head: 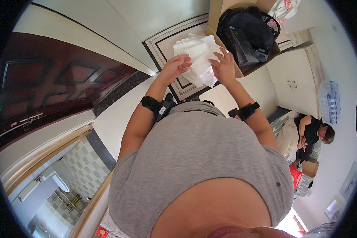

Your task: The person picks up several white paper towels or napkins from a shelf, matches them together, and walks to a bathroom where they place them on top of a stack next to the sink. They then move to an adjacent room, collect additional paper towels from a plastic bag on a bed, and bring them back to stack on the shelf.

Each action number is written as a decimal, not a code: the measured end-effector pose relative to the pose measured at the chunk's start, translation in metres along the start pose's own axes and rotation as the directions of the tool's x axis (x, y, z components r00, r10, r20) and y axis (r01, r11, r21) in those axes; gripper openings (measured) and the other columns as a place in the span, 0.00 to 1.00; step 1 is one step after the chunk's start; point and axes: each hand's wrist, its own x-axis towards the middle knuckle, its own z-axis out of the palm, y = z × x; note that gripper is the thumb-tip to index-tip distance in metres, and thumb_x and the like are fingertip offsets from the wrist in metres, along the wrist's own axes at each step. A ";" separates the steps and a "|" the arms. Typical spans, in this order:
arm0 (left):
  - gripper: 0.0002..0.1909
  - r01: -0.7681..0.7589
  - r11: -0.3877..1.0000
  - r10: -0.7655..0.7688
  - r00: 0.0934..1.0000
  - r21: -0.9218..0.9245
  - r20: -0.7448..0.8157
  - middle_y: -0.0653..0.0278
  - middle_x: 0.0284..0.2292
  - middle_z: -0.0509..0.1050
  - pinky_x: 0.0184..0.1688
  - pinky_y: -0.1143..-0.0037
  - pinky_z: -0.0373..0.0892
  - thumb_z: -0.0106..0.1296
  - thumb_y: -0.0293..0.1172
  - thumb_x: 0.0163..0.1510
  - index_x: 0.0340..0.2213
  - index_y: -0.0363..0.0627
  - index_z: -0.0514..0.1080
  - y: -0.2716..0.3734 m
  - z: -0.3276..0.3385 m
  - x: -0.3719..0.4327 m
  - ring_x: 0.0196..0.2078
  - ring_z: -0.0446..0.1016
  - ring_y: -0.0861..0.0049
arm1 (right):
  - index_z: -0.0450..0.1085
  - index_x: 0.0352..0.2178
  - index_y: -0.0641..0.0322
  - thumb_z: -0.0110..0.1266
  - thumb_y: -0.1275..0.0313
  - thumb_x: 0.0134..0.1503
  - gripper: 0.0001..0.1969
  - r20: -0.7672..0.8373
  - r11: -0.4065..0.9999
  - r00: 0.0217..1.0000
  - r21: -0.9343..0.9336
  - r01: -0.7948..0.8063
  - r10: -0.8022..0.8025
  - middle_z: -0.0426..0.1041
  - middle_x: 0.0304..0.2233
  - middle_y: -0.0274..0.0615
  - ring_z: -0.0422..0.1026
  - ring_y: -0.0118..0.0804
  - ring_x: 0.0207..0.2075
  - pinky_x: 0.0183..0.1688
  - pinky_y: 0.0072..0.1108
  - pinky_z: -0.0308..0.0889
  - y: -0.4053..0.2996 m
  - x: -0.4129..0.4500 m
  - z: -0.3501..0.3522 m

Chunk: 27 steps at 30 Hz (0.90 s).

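A loose, fanned pile of thin white sheets (197, 56) lies in front of me over a pale surface with a dark patterned border (183, 90). Whether the sheets are paper or thin plastic is not clear. At the pile's left edge is my left hand (176, 67), palm turned inward, fingers apart and nothing visibly pinched. My right hand (224, 67) is over the right edge, its fingers bent and spread against the sheets. Its fingertips partly cover the edge there, so a grip cannot be made out. Both forearms wear black straps with small devices.
Right of the pile stands an open cardboard box (241, 73) holding a black bag (250, 23) and a dark box (239, 46). A dark red panelled door (47, 71) is at left. A person (308, 131) sits at far right, near wrapped bottles (329, 102) and a white cabinet (294, 80).
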 end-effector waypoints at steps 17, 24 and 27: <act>0.25 -0.269 0.738 0.181 0.963 0.620 0.202 0.62 0.36 0.67 0.37 0.80 0.64 0.51 0.28 0.41 0.44 0.40 0.61 -0.016 -0.001 0.035 0.36 0.66 0.78 | 0.67 0.29 0.69 0.47 0.74 0.49 0.07 0.150 0.711 0.963 0.650 -0.267 0.224 0.69 0.28 0.46 0.69 0.35 0.28 0.31 0.19 0.62 0.002 0.038 -0.030; 0.21 -0.268 0.733 0.167 0.962 0.625 0.218 0.62 0.25 0.71 0.32 0.81 0.65 0.54 0.26 0.36 0.36 0.35 0.67 -0.010 0.003 0.035 0.27 0.69 0.77 | 0.67 0.27 0.66 0.47 0.81 0.44 0.06 0.053 0.747 0.991 0.652 -0.127 0.122 0.69 0.31 0.44 0.67 0.38 0.37 0.38 0.22 0.62 0.017 0.026 -0.022; 0.15 -0.185 0.922 0.191 0.981 0.340 0.017 0.62 0.25 0.71 0.31 0.80 0.65 0.51 0.25 0.39 0.33 0.36 0.68 0.010 -0.006 0.025 0.26 0.69 0.77 | 0.67 0.26 0.66 0.43 0.86 0.39 0.11 0.026 0.811 0.999 0.583 -0.035 0.024 0.69 0.32 0.43 0.65 0.39 0.39 0.41 0.22 0.61 0.024 0.017 -0.019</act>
